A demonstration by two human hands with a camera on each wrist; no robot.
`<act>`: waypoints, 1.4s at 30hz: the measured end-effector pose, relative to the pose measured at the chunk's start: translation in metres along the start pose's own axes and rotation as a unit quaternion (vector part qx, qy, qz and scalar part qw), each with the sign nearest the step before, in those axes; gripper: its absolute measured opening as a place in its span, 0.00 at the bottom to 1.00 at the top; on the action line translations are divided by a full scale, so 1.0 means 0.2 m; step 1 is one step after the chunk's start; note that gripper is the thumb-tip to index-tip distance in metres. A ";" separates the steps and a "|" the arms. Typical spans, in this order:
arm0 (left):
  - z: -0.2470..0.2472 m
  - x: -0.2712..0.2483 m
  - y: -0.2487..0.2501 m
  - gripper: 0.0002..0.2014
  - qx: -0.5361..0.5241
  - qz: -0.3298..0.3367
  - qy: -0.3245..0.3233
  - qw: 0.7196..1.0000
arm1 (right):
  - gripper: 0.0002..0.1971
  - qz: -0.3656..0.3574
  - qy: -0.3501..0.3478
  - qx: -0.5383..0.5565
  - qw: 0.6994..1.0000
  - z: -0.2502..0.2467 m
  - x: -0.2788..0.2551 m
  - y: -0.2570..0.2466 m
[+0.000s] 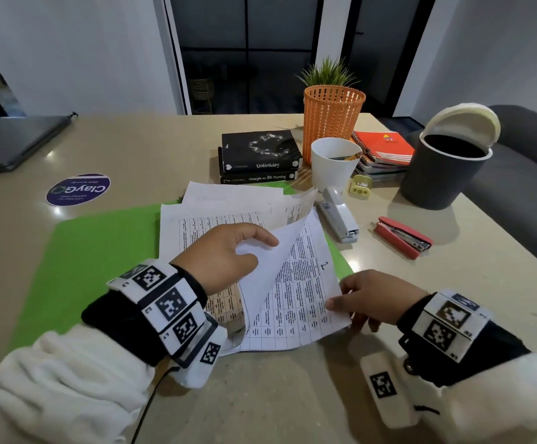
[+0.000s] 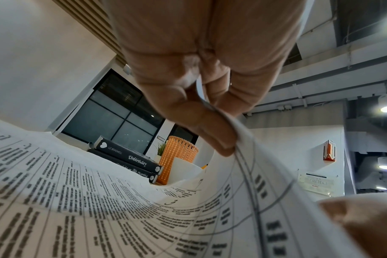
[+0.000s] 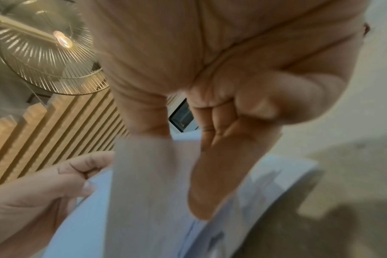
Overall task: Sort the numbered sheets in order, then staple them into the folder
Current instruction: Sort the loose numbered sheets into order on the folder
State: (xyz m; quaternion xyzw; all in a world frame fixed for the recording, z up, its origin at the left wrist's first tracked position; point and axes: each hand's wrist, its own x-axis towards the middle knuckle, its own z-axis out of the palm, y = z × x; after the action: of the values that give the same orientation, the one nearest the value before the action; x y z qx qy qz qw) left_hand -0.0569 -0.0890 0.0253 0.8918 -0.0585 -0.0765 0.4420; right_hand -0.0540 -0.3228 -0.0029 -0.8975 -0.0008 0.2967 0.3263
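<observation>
An open green folder (image 1: 100, 251) lies on the table with several printed sheets spread on it. My left hand (image 1: 260, 251) pinches the edge of one sheet (image 1: 267, 283) and holds it curled up, white back toward me. In the left wrist view the fingers (image 2: 210, 139) grip that sheet (image 2: 265, 192) above a flat sheet marked 3 (image 2: 171, 202). My right hand (image 1: 340, 302) pinches the near right corner of the sheet marked 2 (image 1: 305, 283). The right wrist view is blurred and shows my right hand (image 3: 179, 148) on the paper (image 3: 144, 192).
A white stapler (image 1: 339, 216) and a red stapler (image 1: 403, 237) lie right of the folder. Behind stand two black books (image 1: 260, 155), a white cup (image 1: 334, 163), an orange basket (image 1: 332, 116), notebooks (image 1: 382, 149) and a grey bin (image 1: 446, 168). A laptop (image 1: 14, 139) sits far left.
</observation>
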 end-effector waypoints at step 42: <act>-0.09 0.00 -0.06 0.39 -0.227 -0.109 0.108 0.962 | 0.12 -0.107 0.353 0.165 0.915 -0.16 0.04 -0.15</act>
State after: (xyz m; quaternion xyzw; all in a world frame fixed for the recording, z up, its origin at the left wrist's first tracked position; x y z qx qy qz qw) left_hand -0.0530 -0.0664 0.0263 0.7723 0.1058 -0.0381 0.6253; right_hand -0.0247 -0.3176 0.0304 -0.8717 0.0674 -0.0798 0.4788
